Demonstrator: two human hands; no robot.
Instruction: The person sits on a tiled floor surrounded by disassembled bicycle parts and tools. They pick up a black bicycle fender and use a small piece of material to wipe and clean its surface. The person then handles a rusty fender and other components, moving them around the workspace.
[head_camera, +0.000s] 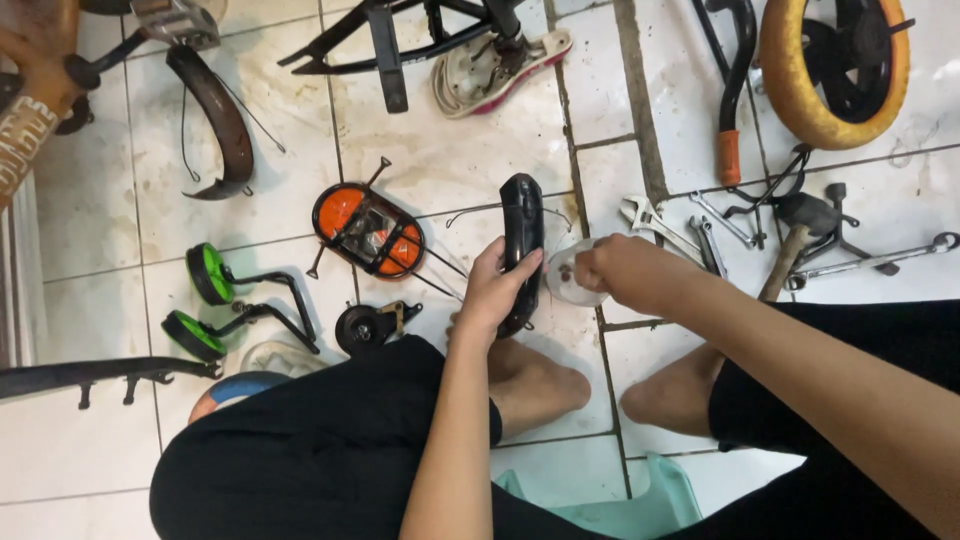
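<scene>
Black and curved, the bicycle mudguard (521, 240) stands roughly upright over the white tiled floor (90, 230), near the middle of the view and just above the person's bare feet. The left hand (490, 295) is wrapped round its lower half, fingers on the near face and thumb behind. It looks like thin, stiff plastic or painted sheet: light, likely to flex a little if squeezed, smooth enough to slip, so a grip low on the narrow edges, as here, seems the surest. The right hand (625, 272) is closed on a small round clear reflector (572, 275), pressed against or just beside the mudguard's right edge; that part looks brittle and is best pinched by its rim. From left to right on the tiles: one brown mudguard (215, 120) towards the far left corner, two green-tyred training wheels (205, 300) on black brackets near the left edge, one orange and black oval chain guard (368, 232), one small black wheel (362, 327), one worn sandal (500, 68) at the far edge, at least three wrenches (690, 235), one hammer (800, 235), and one yellow-tyred wheel (835, 70) in the far right corner.
</scene>
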